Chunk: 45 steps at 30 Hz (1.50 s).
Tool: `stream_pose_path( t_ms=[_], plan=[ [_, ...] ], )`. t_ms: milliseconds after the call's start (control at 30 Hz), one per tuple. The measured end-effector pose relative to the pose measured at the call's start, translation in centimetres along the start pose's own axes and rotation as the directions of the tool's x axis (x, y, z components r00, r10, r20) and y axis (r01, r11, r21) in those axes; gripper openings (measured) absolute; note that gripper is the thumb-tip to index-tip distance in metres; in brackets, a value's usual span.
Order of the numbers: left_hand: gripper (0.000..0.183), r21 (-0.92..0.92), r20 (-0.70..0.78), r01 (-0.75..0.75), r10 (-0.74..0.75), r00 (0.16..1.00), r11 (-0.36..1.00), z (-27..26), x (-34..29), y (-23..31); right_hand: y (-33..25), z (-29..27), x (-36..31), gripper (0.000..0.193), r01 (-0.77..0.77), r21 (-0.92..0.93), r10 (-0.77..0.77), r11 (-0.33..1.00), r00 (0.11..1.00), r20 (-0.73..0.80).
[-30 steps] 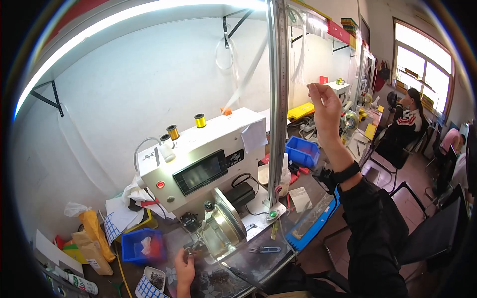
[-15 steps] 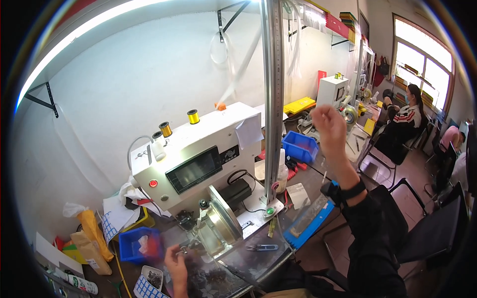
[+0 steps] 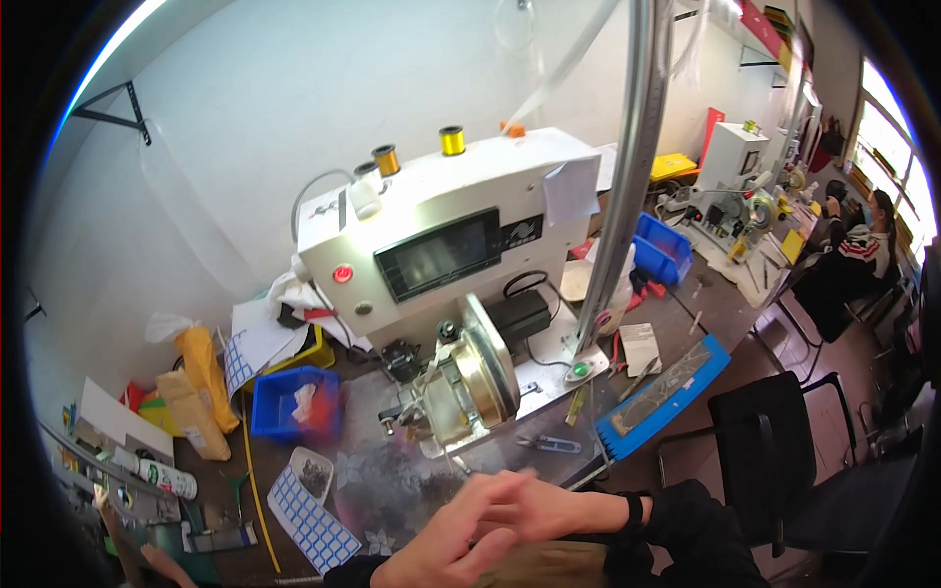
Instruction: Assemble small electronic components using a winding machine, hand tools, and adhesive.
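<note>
My left hand (image 3: 453, 537) and my right hand (image 3: 549, 508) meet low in the middle, in front of the bench edge. The left hand's thumb stands apart and its fingers stretch over the right hand. The right hand's fingers are mostly hidden behind the left and smeared by motion; I see nothing held between them. Just beyond the hands is a white winding machine (image 3: 333, 240) with a dark screen (image 3: 438, 255) and a round metal drum (image 3: 477, 385). Blue-handled thread snips (image 3: 549, 444) lie right of the drum, close to my right hand.
Blue bins stand left (image 3: 265, 416) and right (image 3: 659, 257) of the machine. A metal post (image 3: 627, 186) rises beside it. A blue-edged tray (image 3: 676, 392) lies right, near a black chair (image 3: 765, 441). Another person's forearm (image 3: 167, 566) shows lower left; a seated person (image 3: 863, 250) is far right.
My left hand has left the machine's small metal lever beside the drum, and my raised right hand has come down to meet it. The view has shifted, so the machine sits farther right.
</note>
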<state>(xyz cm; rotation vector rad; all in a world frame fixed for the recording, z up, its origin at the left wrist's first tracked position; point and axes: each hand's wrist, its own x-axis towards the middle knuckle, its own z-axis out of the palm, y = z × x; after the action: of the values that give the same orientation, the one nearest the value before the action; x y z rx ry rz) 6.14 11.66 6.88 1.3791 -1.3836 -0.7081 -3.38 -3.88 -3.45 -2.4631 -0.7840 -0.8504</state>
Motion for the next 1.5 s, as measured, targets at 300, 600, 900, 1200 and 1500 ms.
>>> stream_pose_path(
  t_ms=[300, 600, 900, 1200, 1500],
  plan=[
    [0.016, -0.477, 0.154, 0.496, -0.486, 0.86, 0.726, -1.2, -4.5, -5.1, -2.2, -5.6, 1.1, 0.02, -0.045, 0.304, 0.059, 0.952, 0.998, -0.038],
    [0.018, 0.046, 0.084, 0.563, -0.565, 0.821, 0.825, -2.6, -6.4, -6.5, 0.3, -3.6, -0.9, 0.024, -0.209, -0.202, 0.234, 0.957, 0.966, 0.108],
    [0.011, 0.12, -0.278, 0.516, -0.47, 0.838, 0.848, -4.6, -8.4, -6.5, 1.0, -6.4, -5.6, 0.025, -0.417, -0.118, 0.428, 0.901, 0.899, 0.095],
    [0.013, 0.073, -0.594, 0.526, -0.387, 0.705, 0.847, -7.4, -12.2, -11.2, -0.7, -13.9, -12.8, 0.02, -0.797, -0.181, 0.813, 0.576, 0.536, 0.228],
    [0.012, 0.035, -0.44, 0.446, -0.387, 0.81, 0.894, -1.7, -4.0, -8.0, -2.0, -14.6, -7.9, 0.036, -0.742, -0.239, 0.777, 0.627, 0.616, 0.127]
  ],
)
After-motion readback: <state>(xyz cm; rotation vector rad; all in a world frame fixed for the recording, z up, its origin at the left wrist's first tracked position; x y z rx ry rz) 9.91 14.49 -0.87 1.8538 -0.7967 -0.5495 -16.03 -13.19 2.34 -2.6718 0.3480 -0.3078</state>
